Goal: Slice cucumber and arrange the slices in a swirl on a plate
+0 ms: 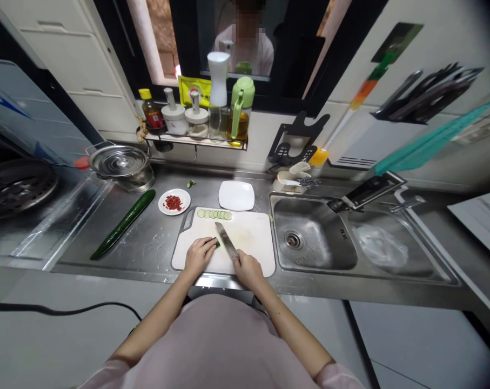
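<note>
On a white cutting board point(248, 259) my left hand point(200, 255) is closed over a short piece of cucumber point(217, 244), most of which is hidden under the fingers. My right hand point(248, 268) grips the handle of a kitchen knife point(226, 239). Its blade points away from me and lies just right of the cucumber piece; whether they touch I cannot tell. Along the board's far edge runs a row of overlapping pale cucumber slices point(214, 214). A whole cucumber point(123, 224) lies on the steel counter to the left.
Behind the board are a small plate point(163, 203) of chopped red pieces, a white square plate point(236, 195) and a cucumber end point(190, 183). A sink point(313, 232) adjoins on the right. A lidded pot point(135, 175) stands back left, below a condiment shelf point(196, 140).
</note>
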Demonstrator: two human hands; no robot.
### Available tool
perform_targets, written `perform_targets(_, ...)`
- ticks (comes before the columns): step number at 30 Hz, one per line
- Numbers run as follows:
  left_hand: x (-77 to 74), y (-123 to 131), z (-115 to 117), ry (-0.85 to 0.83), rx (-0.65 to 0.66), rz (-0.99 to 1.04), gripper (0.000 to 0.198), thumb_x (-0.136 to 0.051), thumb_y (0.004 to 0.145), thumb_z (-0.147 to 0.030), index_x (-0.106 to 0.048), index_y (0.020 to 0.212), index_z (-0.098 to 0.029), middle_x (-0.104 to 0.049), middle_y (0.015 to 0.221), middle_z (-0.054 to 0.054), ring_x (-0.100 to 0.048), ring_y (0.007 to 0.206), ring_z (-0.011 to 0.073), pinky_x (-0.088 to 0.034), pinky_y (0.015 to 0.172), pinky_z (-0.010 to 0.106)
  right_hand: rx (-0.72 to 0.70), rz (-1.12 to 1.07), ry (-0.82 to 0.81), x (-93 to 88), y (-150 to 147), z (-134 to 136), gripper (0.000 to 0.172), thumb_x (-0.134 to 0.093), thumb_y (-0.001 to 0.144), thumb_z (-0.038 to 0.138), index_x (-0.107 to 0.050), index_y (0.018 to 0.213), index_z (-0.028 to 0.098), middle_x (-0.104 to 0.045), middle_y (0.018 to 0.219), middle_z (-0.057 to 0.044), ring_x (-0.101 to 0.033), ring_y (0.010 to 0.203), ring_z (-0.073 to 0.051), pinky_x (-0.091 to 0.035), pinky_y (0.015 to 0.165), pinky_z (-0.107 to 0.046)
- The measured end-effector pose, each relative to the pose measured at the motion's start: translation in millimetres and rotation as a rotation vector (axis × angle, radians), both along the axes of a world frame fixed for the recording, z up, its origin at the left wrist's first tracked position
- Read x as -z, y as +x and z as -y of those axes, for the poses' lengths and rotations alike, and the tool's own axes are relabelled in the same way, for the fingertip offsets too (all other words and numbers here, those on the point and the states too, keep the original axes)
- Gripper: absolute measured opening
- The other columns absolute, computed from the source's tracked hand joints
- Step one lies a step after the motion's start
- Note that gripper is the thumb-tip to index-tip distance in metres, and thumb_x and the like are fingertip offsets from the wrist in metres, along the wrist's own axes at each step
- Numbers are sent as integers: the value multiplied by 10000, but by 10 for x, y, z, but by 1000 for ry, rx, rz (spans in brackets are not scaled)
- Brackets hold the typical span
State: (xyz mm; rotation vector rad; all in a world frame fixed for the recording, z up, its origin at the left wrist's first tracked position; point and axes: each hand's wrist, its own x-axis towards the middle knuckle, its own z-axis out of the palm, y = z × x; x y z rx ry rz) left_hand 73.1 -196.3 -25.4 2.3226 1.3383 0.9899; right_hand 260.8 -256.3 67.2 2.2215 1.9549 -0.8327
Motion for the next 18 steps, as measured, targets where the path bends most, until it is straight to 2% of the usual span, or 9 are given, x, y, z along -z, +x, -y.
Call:
perform_targets(5,3,11,13,-28,21,29,251,-553,900,-288,-683,1110,-247,-687,979,52,-610,940,184,-519,848,351,-30,23,-45,-47,-62,6,293,-327,944,271,-553,1113,194,-690,1015,-109,-633,943,-217,-362,717,-276)
perform_targets(18,62,12,26,18,77,85,196,-559,893,-266,-719,1007,-246,-690,964,56,-634,908,169,-539,818,337,-79,59,-77,-174,-52,56,288,-331,926,228,-552,1107,189,-692,1003,-126,-646,938,-239,-392,726,-298)
